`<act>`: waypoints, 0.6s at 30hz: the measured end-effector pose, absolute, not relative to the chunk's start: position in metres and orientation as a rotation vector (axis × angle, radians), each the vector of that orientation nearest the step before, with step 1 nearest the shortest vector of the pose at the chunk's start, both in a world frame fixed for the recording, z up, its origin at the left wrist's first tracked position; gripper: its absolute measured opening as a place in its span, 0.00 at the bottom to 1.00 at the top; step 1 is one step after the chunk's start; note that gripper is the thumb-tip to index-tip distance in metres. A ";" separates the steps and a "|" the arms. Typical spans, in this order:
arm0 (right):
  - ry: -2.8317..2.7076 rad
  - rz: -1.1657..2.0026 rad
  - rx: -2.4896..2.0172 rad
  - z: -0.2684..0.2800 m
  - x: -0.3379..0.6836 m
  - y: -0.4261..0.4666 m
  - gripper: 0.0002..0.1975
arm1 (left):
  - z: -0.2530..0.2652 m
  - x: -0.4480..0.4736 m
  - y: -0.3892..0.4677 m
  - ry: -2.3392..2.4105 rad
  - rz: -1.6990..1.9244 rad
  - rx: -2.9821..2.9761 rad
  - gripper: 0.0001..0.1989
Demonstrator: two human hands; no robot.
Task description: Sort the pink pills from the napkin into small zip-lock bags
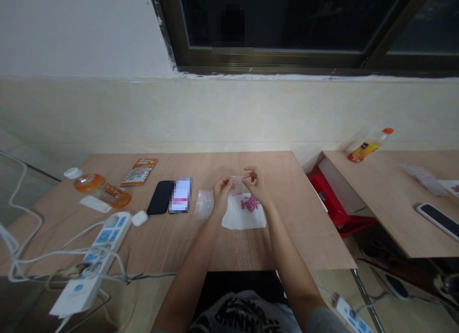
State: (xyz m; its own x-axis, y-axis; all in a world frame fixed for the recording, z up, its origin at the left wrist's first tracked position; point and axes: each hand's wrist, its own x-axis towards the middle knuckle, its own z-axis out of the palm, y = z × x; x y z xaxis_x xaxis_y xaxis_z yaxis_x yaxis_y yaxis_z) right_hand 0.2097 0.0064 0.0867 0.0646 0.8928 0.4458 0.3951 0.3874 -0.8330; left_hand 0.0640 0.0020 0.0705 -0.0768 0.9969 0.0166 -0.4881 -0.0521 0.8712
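Between my two hands is a small clear zip bag (237, 185), pinched at its top edge, with a few pink bits low in it. My left hand (222, 188) grips the bag's left corner with closed fingertips. At the right corner, my right hand (255, 184) pinches it between thumb and finger, other fingers curled. Just below lies a sheet of white paper (238, 221) on the table. A heap of small pink beads (250, 203) rests on the paper, close to my right wrist. Left of the paper, a crumpled clear plastic bag (204, 205) lies near my left hand.
Two phones, a dark one (159, 198) and a lit one (180, 195), lie leftward beside a white charger (139, 218). An orange packet (139, 172), an orange drink bottle (103, 188) and a power strip (95, 261) with cables are farther left. A red stool (332, 204) stands between tables.
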 end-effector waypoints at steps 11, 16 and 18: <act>-1.571 0.571 -1.171 0.093 0.203 0.004 0.19 | 0.070 0.065 0.001 0.857 1.479 0.828 0.14; -1.581 0.608 -1.183 0.093 0.201 0.003 0.21 | 0.070 0.065 0.002 0.868 1.476 0.860 0.13; -1.574 0.609 -1.195 0.094 0.200 0.002 0.21 | 0.071 0.065 0.002 0.875 1.481 0.860 0.13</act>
